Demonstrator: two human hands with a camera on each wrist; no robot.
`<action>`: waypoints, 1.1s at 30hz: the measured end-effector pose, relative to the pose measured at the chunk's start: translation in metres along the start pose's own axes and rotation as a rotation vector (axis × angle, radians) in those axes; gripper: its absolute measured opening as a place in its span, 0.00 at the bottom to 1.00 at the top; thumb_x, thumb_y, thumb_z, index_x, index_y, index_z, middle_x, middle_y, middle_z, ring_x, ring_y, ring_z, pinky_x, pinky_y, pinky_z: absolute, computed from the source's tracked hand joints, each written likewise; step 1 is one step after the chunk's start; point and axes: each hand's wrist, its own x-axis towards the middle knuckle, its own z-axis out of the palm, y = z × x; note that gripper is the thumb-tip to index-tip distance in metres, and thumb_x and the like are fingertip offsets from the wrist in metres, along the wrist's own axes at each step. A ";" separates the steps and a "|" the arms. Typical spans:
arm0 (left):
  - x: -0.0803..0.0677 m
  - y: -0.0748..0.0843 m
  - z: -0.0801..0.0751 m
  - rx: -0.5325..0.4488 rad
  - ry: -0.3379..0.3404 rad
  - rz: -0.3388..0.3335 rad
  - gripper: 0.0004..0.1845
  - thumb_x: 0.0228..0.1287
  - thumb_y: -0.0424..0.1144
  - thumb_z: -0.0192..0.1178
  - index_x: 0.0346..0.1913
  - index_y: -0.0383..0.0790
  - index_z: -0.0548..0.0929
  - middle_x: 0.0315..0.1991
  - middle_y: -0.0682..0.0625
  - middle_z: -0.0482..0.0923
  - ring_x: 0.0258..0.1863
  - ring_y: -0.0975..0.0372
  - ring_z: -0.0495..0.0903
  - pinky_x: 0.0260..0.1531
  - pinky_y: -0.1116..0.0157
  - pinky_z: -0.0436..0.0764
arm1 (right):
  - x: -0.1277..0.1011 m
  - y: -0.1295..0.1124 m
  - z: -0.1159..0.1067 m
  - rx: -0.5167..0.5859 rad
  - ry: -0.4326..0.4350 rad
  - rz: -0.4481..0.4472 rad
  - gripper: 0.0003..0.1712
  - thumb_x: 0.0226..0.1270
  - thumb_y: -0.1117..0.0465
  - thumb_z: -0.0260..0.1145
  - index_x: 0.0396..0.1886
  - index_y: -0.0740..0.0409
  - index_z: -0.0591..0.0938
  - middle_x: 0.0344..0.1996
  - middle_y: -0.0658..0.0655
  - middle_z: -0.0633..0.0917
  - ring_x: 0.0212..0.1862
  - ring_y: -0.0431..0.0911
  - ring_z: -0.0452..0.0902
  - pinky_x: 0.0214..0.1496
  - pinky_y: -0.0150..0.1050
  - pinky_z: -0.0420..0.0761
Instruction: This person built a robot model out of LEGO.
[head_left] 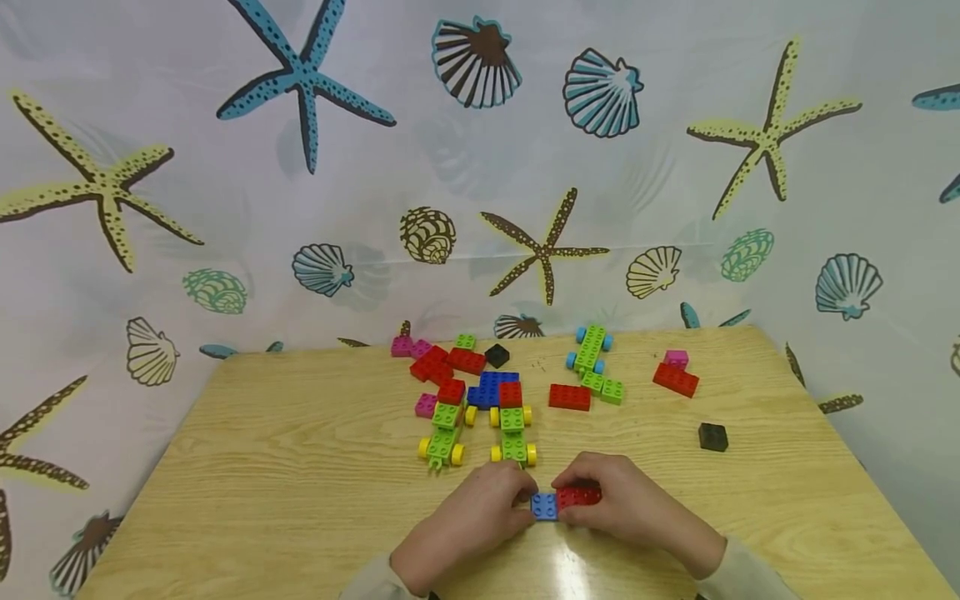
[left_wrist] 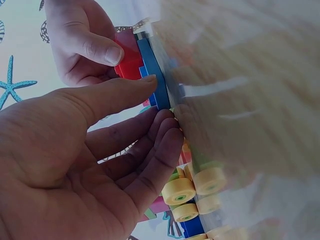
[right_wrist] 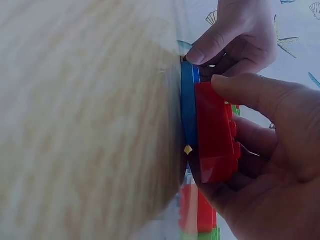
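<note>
2 hands are down at the near edge of the wooden table (head_left: 300, 467), working a small stack. The left hand (head_left: 472, 521) pinches the blue plate (head_left: 544, 506) between thumb and fingertips, fingers only lightly bent. The right hand (head_left: 630, 508) curls around the red brick (head_left: 579, 497), thumb on its top, fingers cupped behind. The right wrist view shows the red brick sitting flat on the blue plate, which lies on the tabletop, so that pairing looks seated or very close to it. I'd call this an early stage: just 2 pieces joined here. Plenty lies loose beyond the hands: 2 green wheeled cars (head_left: 480, 437) with yellow wheels, a red brick (head_left: 569, 397) on its own, a black cube (head_left: 712, 437) off to the right.
</note>
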 end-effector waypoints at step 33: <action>-0.002 -0.131 -0.117 -0.029 0.384 -0.159 0.15 0.82 0.45 0.68 0.60 0.38 0.90 0.58 0.41 0.90 0.59 0.46 0.86 0.63 0.44 0.90 | 0.001 0.004 -0.007 -0.008 -0.051 -0.041 0.17 0.75 0.49 0.79 0.58 0.49 0.93 0.51 0.43 0.92 0.50 0.34 0.82 0.56 0.33 0.83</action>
